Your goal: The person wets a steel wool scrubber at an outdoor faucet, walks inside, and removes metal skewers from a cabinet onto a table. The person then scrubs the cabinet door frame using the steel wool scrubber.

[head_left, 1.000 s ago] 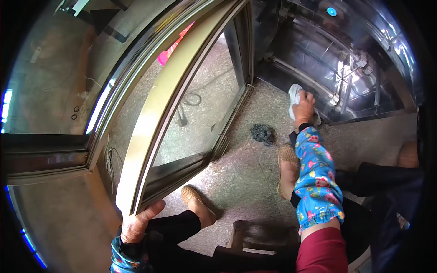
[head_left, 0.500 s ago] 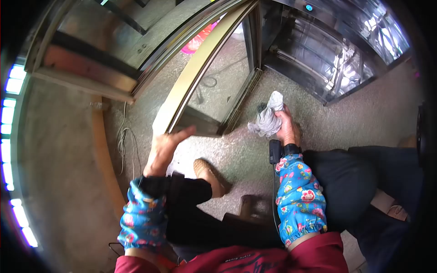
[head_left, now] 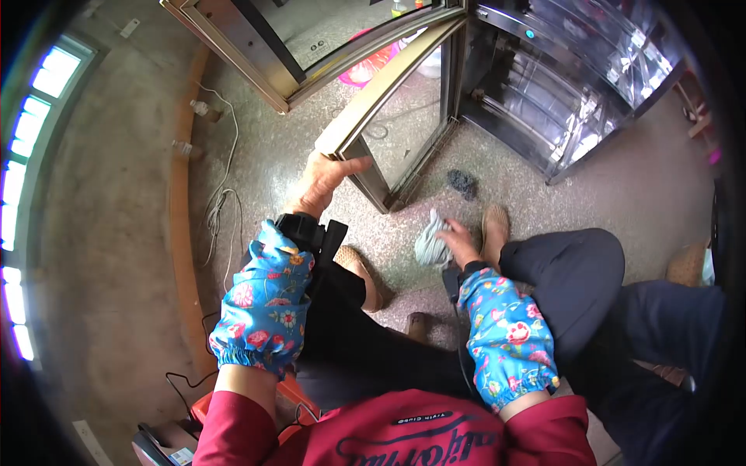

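Note:
A glass door [head_left: 404,116] with a pale metal frame stands ajar in front of me. My left hand [head_left: 318,182] is on the door's near lower corner, thumb stretched out to the right and the other fingers mostly hidden behind the frame. My right hand [head_left: 460,241] is closed on a light grey cloth [head_left: 431,239], held low above the floor between my feet. Beyond the cloth a dark scouring pad [head_left: 462,183] lies on the speckled floor. The shiny metal cabinet [head_left: 536,101] stands open at the upper right, apart from both hands.
A second framed door [head_left: 272,85] is at the upper left. Loose cable [head_left: 224,203] lies along the left wall. A pink bag [head_left: 365,68] shows behind the glass door. Another person's dark-clothed leg [head_left: 668,326] is at the right. A red stool [head_left: 203,408] is beside me.
My right hand has drawn the cloth back from the cabinet towards me. The view has shifted left. My left hand remains at the door's corner, and the scouring pad is uncovered again.

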